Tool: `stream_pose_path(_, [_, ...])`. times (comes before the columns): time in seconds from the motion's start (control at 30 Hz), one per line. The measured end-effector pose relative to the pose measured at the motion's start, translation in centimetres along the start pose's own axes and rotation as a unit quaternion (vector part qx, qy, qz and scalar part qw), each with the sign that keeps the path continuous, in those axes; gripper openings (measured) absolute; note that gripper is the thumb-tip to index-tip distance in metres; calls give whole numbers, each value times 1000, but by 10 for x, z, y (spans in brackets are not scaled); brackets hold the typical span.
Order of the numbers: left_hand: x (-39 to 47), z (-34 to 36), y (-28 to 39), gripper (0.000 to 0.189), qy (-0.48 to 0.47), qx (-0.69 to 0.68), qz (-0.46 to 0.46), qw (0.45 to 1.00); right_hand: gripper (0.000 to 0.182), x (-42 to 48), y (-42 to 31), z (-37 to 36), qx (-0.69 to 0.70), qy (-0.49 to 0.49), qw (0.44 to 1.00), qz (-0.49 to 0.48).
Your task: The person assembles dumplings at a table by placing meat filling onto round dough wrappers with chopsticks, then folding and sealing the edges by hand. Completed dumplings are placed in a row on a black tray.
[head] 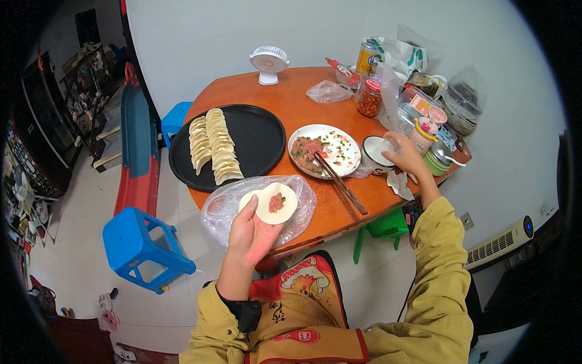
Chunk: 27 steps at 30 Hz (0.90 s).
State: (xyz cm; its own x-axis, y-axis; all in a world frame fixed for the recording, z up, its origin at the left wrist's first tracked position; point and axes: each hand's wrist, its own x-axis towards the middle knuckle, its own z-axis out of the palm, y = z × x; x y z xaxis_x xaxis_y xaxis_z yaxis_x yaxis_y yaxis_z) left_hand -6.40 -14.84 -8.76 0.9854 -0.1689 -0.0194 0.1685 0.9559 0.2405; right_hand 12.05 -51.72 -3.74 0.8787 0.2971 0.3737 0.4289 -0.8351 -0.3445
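Note:
In my left hand [250, 236] lies a round dumpling wrapper [289, 200], held flat by thumb and fingers. A small lump of meat filling [276, 203] with green bits sits at its middle. Part of another wrapper [246, 198] shows behind it, above a clear plastic bag [216, 218]. My right hand [403, 154] is over the right rim of a white enamel mug [373, 148], thumb and fingers apart. Between mug and tray, a white plate [350, 165] carries minced meat filling [303, 151] and a pair of dark chopsticks [341, 183]. Two rows of folded dumplings [220, 145] lie on a round black tray [259, 141].
A white fan [269, 63] stands at the wooden table's [300, 100] back edge. Along the right are a red-lidded jar [369, 99], a pink bottle [423, 134], green bowls [436, 159] and bags. Blue [136, 245] and green stools [386, 227] stand below.

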Motion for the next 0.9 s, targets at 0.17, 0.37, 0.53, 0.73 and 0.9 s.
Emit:
stream_pose_path(0.17, [-1, 1, -1, 42, -2, -8, -12, 1000, 45, -3, 5, -6, 96, 48, 993, 44])
stream_pose_path(0.37, [-4, 3, -5, 42, -1, -22, -6, 1000, 47, -4, 1, -20, 178, 83, 974, 111])
stream_pose_path(0.53, [-7, 4, -7, 40, 19, -21, -1, 1000, 57, -3, 21, -20, 205, 67, 968, 128])
stream_pose_path(0.73, [-10, 4, -7, 37, 9, -42, -7, 999, 52, 9, 25, -28, 260, 100, 941, 192])
stream_pose_path(0.9, [-13, 8, -9, 36, -5, -34, -18, 999, 51, 11, 43, -16, 58, 81, 985, 144])
